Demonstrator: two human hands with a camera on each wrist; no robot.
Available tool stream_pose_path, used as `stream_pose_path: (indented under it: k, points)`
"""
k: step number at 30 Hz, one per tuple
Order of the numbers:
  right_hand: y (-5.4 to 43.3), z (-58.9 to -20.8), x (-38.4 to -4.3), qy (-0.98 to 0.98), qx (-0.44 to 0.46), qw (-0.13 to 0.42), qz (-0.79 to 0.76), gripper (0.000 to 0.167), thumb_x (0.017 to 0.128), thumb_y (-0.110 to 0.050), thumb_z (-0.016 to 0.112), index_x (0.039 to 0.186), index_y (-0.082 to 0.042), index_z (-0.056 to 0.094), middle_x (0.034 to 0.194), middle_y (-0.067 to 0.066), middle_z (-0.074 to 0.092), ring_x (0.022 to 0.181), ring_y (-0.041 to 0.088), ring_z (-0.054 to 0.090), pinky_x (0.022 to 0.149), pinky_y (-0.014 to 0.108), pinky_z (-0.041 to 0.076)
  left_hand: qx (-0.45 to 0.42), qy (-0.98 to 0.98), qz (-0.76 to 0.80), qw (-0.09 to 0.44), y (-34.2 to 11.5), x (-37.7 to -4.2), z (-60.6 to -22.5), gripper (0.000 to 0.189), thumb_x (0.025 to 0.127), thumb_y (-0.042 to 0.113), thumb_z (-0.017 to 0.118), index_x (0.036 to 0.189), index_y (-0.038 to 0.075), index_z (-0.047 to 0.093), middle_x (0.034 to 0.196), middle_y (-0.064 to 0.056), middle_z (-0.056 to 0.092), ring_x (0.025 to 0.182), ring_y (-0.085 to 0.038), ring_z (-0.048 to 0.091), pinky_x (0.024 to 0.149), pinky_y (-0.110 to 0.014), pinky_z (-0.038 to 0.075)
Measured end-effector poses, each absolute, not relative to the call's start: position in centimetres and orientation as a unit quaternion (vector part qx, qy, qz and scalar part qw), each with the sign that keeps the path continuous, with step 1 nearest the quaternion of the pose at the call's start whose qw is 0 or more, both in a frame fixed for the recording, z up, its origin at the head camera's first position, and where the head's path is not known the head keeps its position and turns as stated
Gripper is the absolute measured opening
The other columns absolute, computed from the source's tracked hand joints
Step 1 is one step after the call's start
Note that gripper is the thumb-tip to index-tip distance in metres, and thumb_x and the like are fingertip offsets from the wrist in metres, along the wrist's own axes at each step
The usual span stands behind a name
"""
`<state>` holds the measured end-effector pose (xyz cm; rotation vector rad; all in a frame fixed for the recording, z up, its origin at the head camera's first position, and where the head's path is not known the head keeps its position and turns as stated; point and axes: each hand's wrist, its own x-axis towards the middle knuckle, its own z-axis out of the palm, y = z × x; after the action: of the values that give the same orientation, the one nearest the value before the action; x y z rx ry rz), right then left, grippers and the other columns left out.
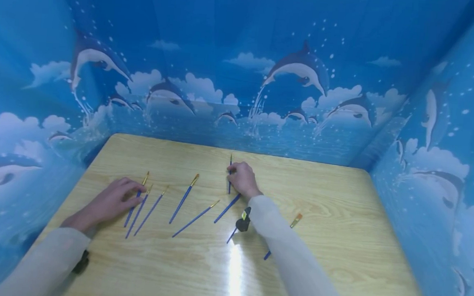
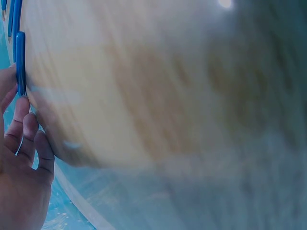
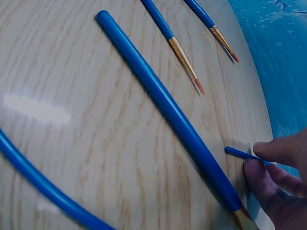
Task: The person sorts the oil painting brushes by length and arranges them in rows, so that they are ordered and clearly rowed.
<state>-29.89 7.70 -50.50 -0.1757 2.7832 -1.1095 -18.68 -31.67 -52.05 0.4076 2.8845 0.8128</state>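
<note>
At the back of the table, my right hand pinches a thin blue paintbrush between thumb and fingers, its tip pointing away from me. The right wrist view shows that brush's handle end sticking out beyond the fingertips. On the left, my left hand has its thumb and fingers around the leftmost paintbrush, near the upper part of its handle. Close beside it lie a second paintbrush and a third paintbrush. A thicker paintbrush lies partly hidden under my right wrist.
More blue paintbrushes lie between the hands: one slanted brush and one flatter brush. A wide-tipped brush is partly covered by the right sleeve. Dolphin-printed curtains surround the wooden table at the back and sides.
</note>
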Motion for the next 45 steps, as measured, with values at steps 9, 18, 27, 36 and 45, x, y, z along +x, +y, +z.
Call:
stream_pose_path:
  k: [9, 18, 27, 36, 45]
  points:
    - [7.6, -50.7, -29.7, 0.932, -0.054, 0.063, -0.354, 0.03, 0.098, -0.002, 0.075, 0.128, -0.003, 0.076, 0.131, 0.015, 0.071, 0.11, 0.028, 0.068, 0.091, 0.036, 0.063, 0.129, 0.954, 0.265, 0.062, -31.4, -18.7, -51.8, 0.034, 0.108, 0.031, 0.069, 0.136, 0.012, 0.07, 0.144, -0.022, 0.062, 0.134, -0.046, 0.056, 0.113, -0.074, 0.046]
    - [7.4, -51.1, -29.5, 0.935, -0.052, 0.055, -0.347, 0.026, 0.099, -0.002, 0.074, 0.125, -0.002, 0.077, 0.128, 0.016, 0.066, 0.119, 0.033, 0.064, 0.102, 0.044, 0.06, 0.133, 0.952, 0.267, 0.059, -31.6, -18.7, -51.9, 0.034, 0.108, 0.032, 0.07, 0.136, 0.012, 0.07, 0.144, -0.022, 0.062, 0.134, -0.046, 0.056, 0.112, -0.074, 0.047]
    - [7.7, -50.7, -29.4, 0.933, -0.044, 0.042, -0.354, 0.026, 0.1, -0.007, 0.074, 0.125, -0.004, 0.077, 0.126, 0.015, 0.072, 0.118, 0.032, 0.067, 0.103, 0.044, 0.061, 0.135, 0.952, 0.268, 0.063, -31.8, -18.7, -52.2, 0.036, 0.107, 0.031, 0.07, 0.138, 0.012, 0.07, 0.144, -0.021, 0.062, 0.134, -0.045, 0.056, 0.112, -0.074, 0.047]
    - [9.4, -49.0, -28.5, 0.903, -0.031, 0.031, -0.427, 0.025, 0.104, -0.013, 0.07, 0.127, -0.006, 0.073, 0.116, 0.009, 0.075, 0.101, 0.025, 0.072, 0.089, 0.039, 0.063, 0.131, 0.952, 0.269, 0.064, -31.6, -18.7, -51.6, 0.036, 0.108, 0.031, 0.07, 0.138, 0.011, 0.069, 0.145, -0.022, 0.061, 0.134, -0.045, 0.055, 0.113, -0.074, 0.046]
    - [12.1, -48.5, -26.8, 0.888, -0.015, 0.025, -0.46, 0.026, 0.105, -0.022, 0.072, 0.128, -0.009, 0.072, 0.116, 0.005, 0.073, 0.103, 0.023, 0.072, 0.09, 0.039, 0.064, 0.124, 0.952, 0.27, 0.073, -31.5, -18.9, -51.9, 0.035, 0.107, 0.029, 0.071, 0.138, 0.012, 0.069, 0.145, -0.021, 0.061, 0.135, -0.045, 0.055, 0.113, -0.074, 0.045]
